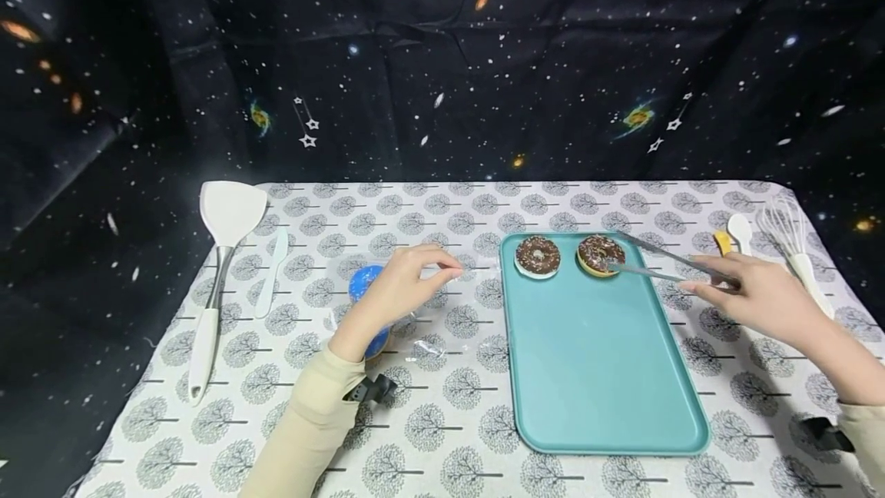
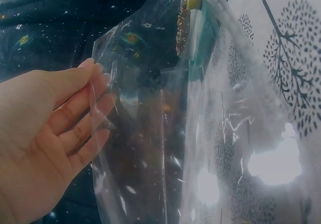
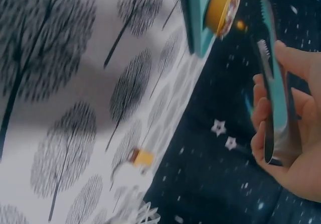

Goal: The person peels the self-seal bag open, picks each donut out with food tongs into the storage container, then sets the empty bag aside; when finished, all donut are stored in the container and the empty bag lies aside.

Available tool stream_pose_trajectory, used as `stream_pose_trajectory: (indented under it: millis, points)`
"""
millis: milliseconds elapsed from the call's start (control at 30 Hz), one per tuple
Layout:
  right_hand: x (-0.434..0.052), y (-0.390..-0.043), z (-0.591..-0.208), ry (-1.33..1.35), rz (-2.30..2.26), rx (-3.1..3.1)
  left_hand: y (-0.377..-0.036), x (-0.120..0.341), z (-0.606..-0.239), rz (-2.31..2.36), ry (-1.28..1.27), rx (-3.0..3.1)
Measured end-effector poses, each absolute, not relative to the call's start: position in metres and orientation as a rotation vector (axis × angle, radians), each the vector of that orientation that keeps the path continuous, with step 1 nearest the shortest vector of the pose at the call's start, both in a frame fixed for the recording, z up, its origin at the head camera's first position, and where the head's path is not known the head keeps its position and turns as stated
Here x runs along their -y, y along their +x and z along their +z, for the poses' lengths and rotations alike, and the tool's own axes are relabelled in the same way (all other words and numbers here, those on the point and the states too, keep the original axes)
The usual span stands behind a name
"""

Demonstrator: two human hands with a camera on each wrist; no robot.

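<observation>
A teal tray (image 1: 594,360) lies on the tree-patterned tablecloth. Two chocolate-iced donuts sit at its far end, one on the left (image 1: 537,256) and one on the right (image 1: 600,253). My right hand (image 1: 712,283) grips metal tongs (image 1: 664,263), and their tips are at the right donut. The right wrist view shows those tongs (image 3: 275,98) held in my curled fingers (image 3: 266,118), with the donut (image 3: 220,8) beyond on the tray edge (image 3: 193,18). My left hand (image 1: 432,267) pinches a clear plastic bag (image 1: 429,348) left of the tray, over a blue donut (image 1: 362,283). In the left wrist view my fingers (image 2: 95,103) hold the bag film (image 2: 150,133).
A white spatula (image 1: 217,252) and a small white spreader (image 1: 271,275) lie at the table's left. A whisk (image 1: 788,237), a white spoon (image 1: 740,230) and a yellow piece (image 1: 722,240) lie at the right. A starry black cloth hangs behind and beside the table.
</observation>
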State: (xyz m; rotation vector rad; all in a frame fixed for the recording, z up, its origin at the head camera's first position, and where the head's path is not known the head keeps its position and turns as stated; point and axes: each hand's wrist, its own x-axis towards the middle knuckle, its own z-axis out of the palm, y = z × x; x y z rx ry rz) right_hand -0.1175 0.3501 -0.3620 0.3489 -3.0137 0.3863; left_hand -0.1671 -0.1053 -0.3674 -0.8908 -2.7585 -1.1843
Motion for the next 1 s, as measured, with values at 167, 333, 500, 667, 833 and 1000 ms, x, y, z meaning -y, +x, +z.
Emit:
stream_pose_trajectory:
  millis: [167, 333, 500, 667, 833, 1000]
  points:
    - [-0.321, -0.118, -0.366, 0.566, 0.436, 2.918, -0.167, 0.106, -0.367, -1.182, -0.881, 2.763]
    - [-0.289, -0.123, -0.371, 0.74, 0.413, 2.835, -0.167, 0.107, -0.367, -1.173, -0.892, 2.752]
    - [-0.259, -0.132, -0.374, 0.897, 0.371, 2.748, -0.167, 0.107, -0.364, -1.156, -0.899, 2.75]
    - [-0.231, -0.148, -0.382, 1.073, 0.312, 2.614, -0.166, 0.107, -0.362, -1.156, -0.907, 2.749]
    - [-0.206, -0.159, -0.39, 1.19, 0.309, 2.593, -0.165, 0.107, -0.361, -1.151, -0.913, 2.751]
    - [-0.179, -0.165, -0.393, 1.261, 0.287, 2.604, -0.164, 0.109, -0.358, -1.16, -0.914, 2.733]
